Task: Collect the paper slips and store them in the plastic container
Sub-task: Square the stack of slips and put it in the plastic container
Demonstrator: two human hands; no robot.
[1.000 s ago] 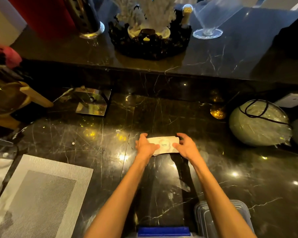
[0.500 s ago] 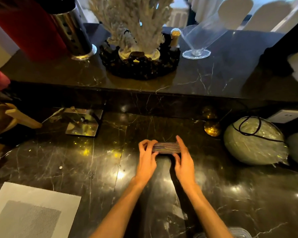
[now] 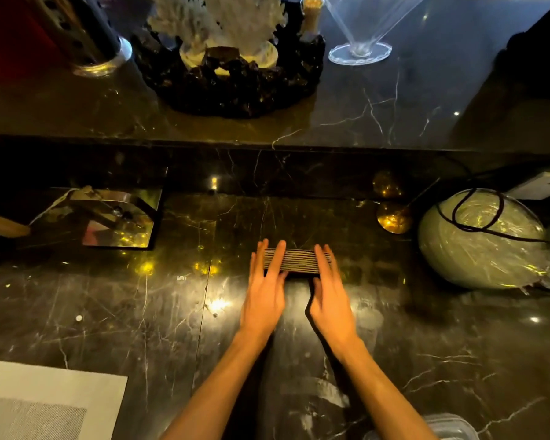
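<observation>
A stack of paper slips stands on its long edge on the dark marble counter, so I see the striped edges of the sheets. My left hand holds its left end, fingers stretched over the top. My right hand holds the right end the same way, thumb on the near side. Only a corner of the clear plastic container shows at the bottom right, beside my right forearm.
A grey placemat lies at the near left. A mirrored metal holder sits at the left. A film-wrapped round object with a black cord is at the right, a gold spoon beside it. A raised ledge behind carries a coral ornament.
The stack lay flat with its printed face up; it now stands on edge between both hands. My fingers have straightened over its top. The container has slipped mostly out of view.
</observation>
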